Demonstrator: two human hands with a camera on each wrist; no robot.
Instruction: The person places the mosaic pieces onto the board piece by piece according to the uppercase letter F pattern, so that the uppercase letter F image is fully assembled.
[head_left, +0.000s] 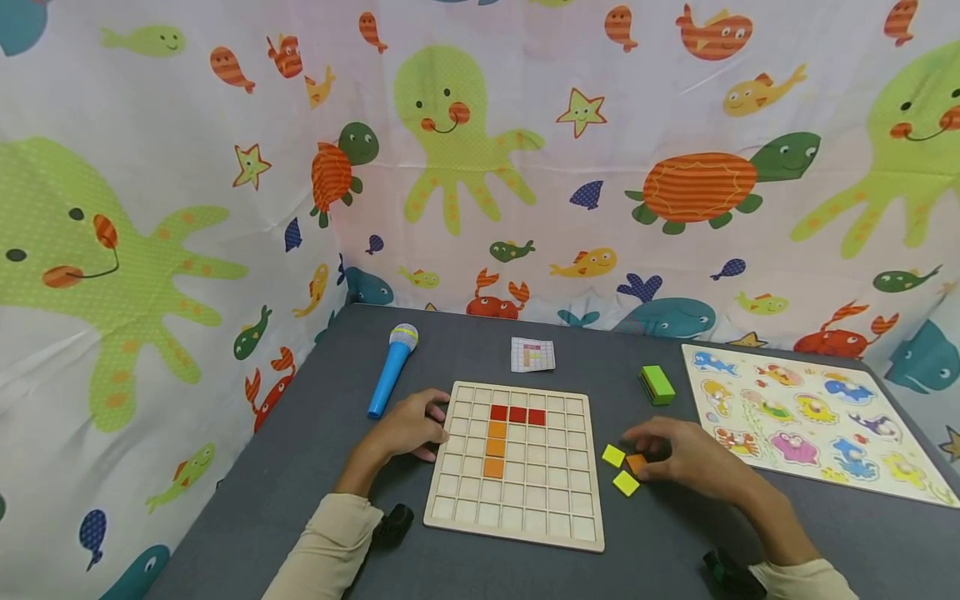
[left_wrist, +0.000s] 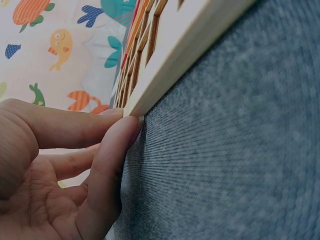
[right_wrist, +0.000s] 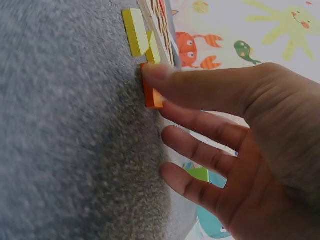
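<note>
A wooden grid board (head_left: 525, 500) lies on the table, with a row of three red tiles (head_left: 517, 414) and a column of three orange tiles (head_left: 495, 447) set in its squares. My left hand (head_left: 405, 427) pinches the board's left edge between thumb and index finger, as the left wrist view shows close up. To the right of the board, my right hand (head_left: 693, 462) grips a loose orange tile (right_wrist: 148, 92) on the table with thumb and index finger; the other fingers are spread. Two yellow tiles (head_left: 626, 482) lie beside that orange one.
A small card with a coloured grid (head_left: 532, 355) lies behind the board. At its left is a blue toy microphone (head_left: 390, 379). Green stacked blocks (head_left: 657, 385) stand behind my right hand, near a sea-animal puzzle board (head_left: 817, 417). A printed cloth hangs around the table's back.
</note>
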